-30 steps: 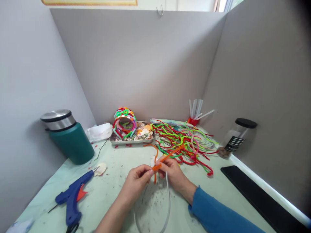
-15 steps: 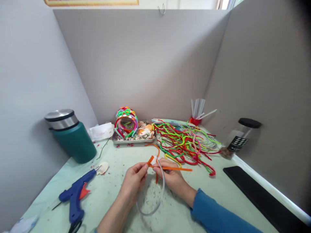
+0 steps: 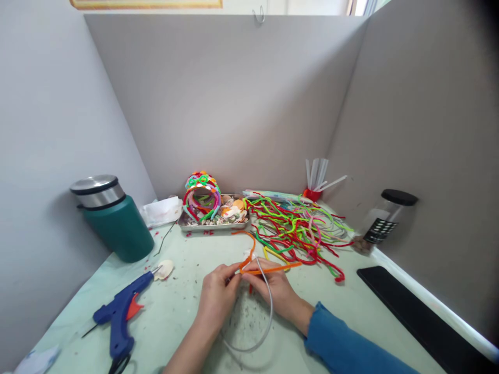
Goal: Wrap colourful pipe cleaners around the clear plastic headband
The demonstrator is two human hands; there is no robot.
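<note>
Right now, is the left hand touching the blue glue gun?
Apart. The head view shows it: a wide stretch of pale green tabletop lies between the left hand and the blue glue gun.

The orange pipe cleaner (image 3: 288, 266) looks fuzzy and matt, the grey band (image 3: 271, 311) smooth like plastic. The bottle lid (image 3: 94, 182) and the tray (image 3: 214, 227) have a metal shine.

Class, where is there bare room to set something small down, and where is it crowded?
Mostly bare: the green tabletop between the blue glue gun and the left hand, and between the blue sleeve and the black strip. Crowded: the pipe-cleaner tangle and the loaded tray beyond the hands.
</note>
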